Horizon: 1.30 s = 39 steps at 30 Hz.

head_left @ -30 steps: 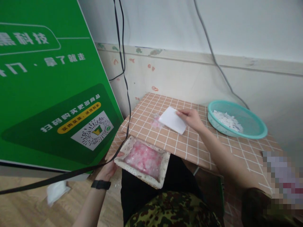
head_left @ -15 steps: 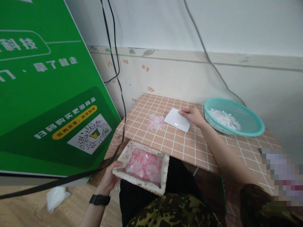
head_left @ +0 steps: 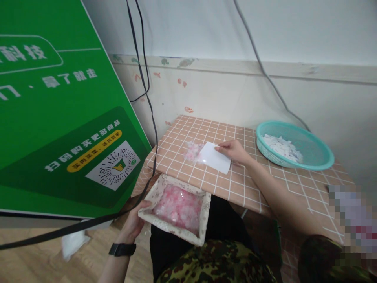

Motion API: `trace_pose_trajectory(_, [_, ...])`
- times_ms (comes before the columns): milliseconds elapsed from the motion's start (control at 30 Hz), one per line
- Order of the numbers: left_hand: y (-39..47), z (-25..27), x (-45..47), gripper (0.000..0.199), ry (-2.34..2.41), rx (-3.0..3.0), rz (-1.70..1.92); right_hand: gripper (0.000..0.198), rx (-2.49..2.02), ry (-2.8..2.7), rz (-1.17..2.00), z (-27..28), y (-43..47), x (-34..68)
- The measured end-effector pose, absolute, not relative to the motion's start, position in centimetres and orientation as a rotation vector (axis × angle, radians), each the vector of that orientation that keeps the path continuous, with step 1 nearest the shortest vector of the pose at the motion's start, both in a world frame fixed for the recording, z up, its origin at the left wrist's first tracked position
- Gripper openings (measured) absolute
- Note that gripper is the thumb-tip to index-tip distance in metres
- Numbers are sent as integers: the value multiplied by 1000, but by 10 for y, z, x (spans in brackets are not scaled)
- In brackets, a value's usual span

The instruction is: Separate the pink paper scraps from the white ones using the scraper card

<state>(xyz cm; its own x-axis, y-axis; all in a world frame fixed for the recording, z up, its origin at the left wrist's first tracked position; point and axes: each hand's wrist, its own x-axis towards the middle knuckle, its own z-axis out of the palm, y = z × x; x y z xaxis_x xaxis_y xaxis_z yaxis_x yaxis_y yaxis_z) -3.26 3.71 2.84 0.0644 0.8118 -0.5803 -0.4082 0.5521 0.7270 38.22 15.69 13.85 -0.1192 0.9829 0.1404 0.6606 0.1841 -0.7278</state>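
My left hand (head_left: pixel 138 220) grips the left rim of a cloth-lined basket (head_left: pixel 206 214), which is tilted below the table's front edge. Inside it lie pink and white translucent bits (head_left: pixel 178 206). My right hand (head_left: pixel 234 151) pinches the right side of a white card (head_left: pixel 216 160) that lies almost flat on the table. The card's left edge meets a small heap of the same pink and white bits (head_left: pixel 193 151) on the checked cloth. The fingers under the card are hidden.
A turquoise plastic strainer (head_left: pixel 326 157) holding white paper-like scraps (head_left: pixel 282 148) stands at the table's right. Black cords (head_left: pixel 151 106) hang in front of a green sign (head_left: pixel 59 129) at left. The brown checked tabletop (head_left: pixel 235 186) meets the wall behind. White plastic (head_left: pixel 73 243) lies on the floor.
My right hand has moved the white card left and slightly nearer me, so its edge now reaches the heap of bits. My left hand still holds the basket in nearly the same place.
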Motion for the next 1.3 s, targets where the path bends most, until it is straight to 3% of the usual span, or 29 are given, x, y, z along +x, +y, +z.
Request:
trace_pose_trajectory(367, [36, 30, -30, 12, 1218, 409, 962, 39, -1478, -1903, 944, 146, 154, 389])
trace_pose_trajectory(500, [37, 28, -27, 16, 1191, 399, 916, 39, -1509, -1769, 836, 147, 154, 386])
trace_pose_trajectory(767, [37, 27, -26, 32, 1176, 426, 888, 42, -1439, -1809, 918, 143, 150, 375])
trace_pose_trajectory(933, [36, 27, -25, 33, 1180, 433, 891, 42, -1425, -1903, 909, 145, 149, 367])
trace_pose_trajectory(1133, [35, 24, -26, 31, 1175, 426, 886, 42, -1485, -1889, 615, 148, 153, 374])
trace_pose_trajectory(1300, [37, 27, -23, 30, 1133, 424, 887, 42, -1436, -1954, 716, 148, 151, 375])
